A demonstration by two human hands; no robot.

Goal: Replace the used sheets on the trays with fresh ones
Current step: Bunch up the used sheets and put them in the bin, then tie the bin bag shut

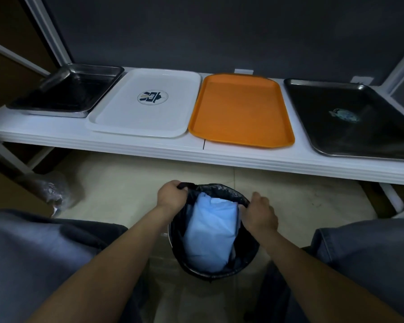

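Several bare trays lie in a row on the white table (149,145): a steel tray (65,92) at the left, a white tray (117,117) with a round logo, an orange tray (240,110), and a dark metal tray (350,117) at the right. Below the table edge, between my knees, stands a round bin (250,255) lined with a black bag (219,190). Crumpled light blue sheets (210,234) fill it. My left hand (170,194) grips the bag's rim on the left. My right hand (260,213) grips the rim on the right.
A clear plastic bag (51,192) lies on the pale floor at the left, under the table. White table legs (392,197) stand at both ends. A dark wall runs behind the table. My grey trouser legs (44,252) fill the lower corners.
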